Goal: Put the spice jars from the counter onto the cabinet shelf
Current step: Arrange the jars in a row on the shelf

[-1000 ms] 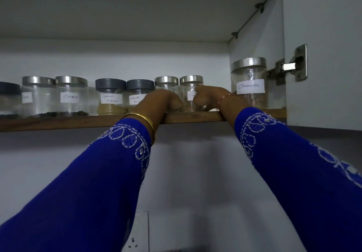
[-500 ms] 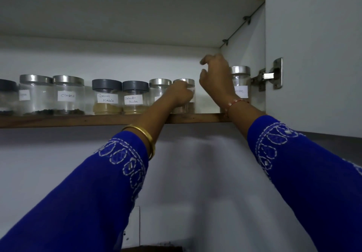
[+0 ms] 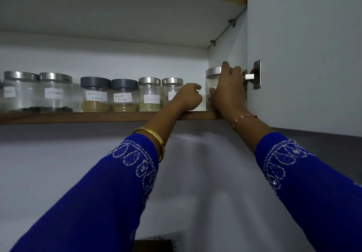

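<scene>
A steel-lidded glass jar (image 3: 212, 87) stands upright at the right end of the wooden cabinet shelf (image 3: 78, 117), against the cabinet's side wall, and the right hand (image 3: 228, 92) wraps its front and right side with fingers over the lid rim (its label is hidden). The left hand (image 3: 188, 98) rests loosely curled and holding nothing on the shelf edge, just left of that jar and partly covering another steel-lidded jar (image 3: 171, 90). Further left stand the Fennel jar (image 3: 149, 95), the grey-lidded Coriander Powder jar (image 3: 123, 96), the Garam Masala jar (image 3: 95, 95) and the Cloves jar (image 3: 55, 93).

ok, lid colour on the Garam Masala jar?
Dark grey lid on the Garam Masala jar, clearest in the head view.
</scene>
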The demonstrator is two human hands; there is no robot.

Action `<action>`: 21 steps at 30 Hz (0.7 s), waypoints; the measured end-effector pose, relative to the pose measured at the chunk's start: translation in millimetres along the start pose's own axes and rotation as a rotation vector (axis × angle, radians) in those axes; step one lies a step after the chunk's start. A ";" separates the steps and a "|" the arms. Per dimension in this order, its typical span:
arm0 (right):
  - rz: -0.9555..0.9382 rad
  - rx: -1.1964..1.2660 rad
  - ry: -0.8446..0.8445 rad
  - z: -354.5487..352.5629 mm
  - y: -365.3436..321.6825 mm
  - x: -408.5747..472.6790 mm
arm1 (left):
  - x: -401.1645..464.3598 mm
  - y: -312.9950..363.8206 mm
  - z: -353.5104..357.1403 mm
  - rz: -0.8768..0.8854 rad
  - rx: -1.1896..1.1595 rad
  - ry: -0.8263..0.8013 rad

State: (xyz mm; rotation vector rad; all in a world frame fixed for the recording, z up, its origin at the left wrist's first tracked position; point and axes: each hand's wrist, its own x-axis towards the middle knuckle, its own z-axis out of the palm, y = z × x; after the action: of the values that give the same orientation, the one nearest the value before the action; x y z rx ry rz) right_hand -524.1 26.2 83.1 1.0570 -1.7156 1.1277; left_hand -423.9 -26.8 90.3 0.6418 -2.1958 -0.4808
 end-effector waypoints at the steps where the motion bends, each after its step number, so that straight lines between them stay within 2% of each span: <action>1: 0.024 -0.005 -0.019 -0.2 -1.8 -0.7 | 0.8 -0.2 -0.6 -0.010 -0.023 -0.015; 10: 0.166 0.282 -0.174 15.6 11.2 3.1 | 8.9 -9.1 -3.7 -0.111 -0.139 -0.090; 14: 0.187 0.287 -0.271 15.7 11.8 9.8 | 12.1 -5.4 -1.8 -0.142 -0.164 -0.067; 21: 0.248 0.275 -0.340 28.5 5.5 24.2 | 22.9 -6.7 -1.6 -0.151 -0.090 -0.072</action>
State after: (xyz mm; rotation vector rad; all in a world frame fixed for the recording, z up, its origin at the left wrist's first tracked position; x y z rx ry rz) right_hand -542.1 -4.4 96.2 1.2879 -2.0417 1.4359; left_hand -433.7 -45.7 101.0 0.7547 -2.1883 -0.6871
